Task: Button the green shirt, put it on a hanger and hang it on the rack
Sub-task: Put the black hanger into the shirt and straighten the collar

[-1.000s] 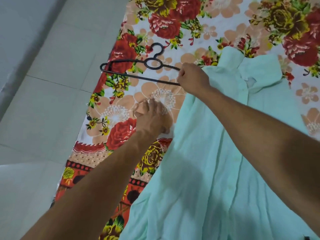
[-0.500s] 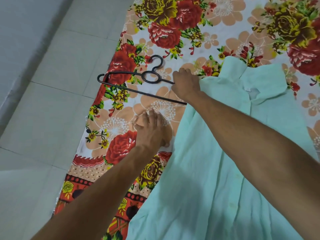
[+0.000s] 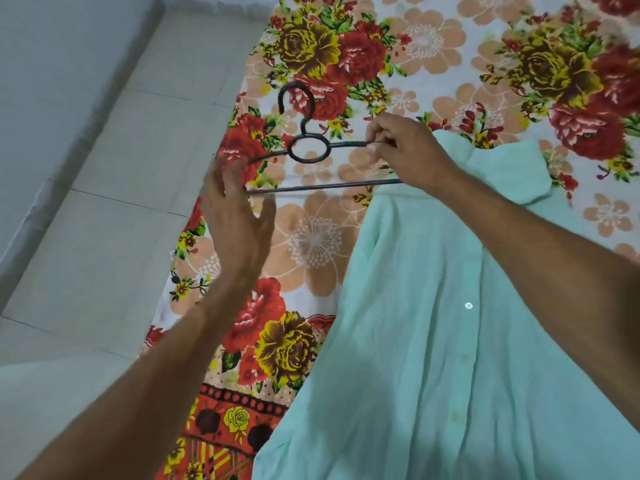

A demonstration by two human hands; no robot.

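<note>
1. Head view, looking down onto a spread floral bedsheet (image 3: 311, 244) of red and yellow roses over peach blooms, bearing two things: a pale mint-green button-front shirt (image 3: 415, 341) and a thin black wire hanger (image 3: 322, 187).
2. Shirt laid flat and front up over the sheet's right half, placket running down its middle with one small white button (image 3: 468, 305) plain on it, collar (image 3: 502, 168) at the far end, hem out of frame toward the viewer.
3. Hanger just left of the shirt's shoulder, hook pointing away, ring below the hook, bottom bar roughly level across the picture. Right end hidden behind the right hand at the shoulder, so no telling whether tucked inside the shirt or only beside it.
4. Right hand (image 3: 412, 150) clamped on the hanger: thumb and fingertips pinching the upper wire just right of the ring, forearm crossing above the shirt.
5. Left hand (image 3: 239, 216) spread, fingers straight, gripping nothing; blurred, at the hanger's left end, perhaps brushing the wire there. Hands well apart, ring between them.
6. Sheet's left edge slanting from top centre down to bottom left, red patterned border at the near end; hanger's left tip close to that edge.
7. Beyond the edge, pale tiled floor (image 3: 104, 220) filling the left of the picture.
8. Flowered sheet showing beyond the hook and between the bottom bar and the left forearm.
</note>
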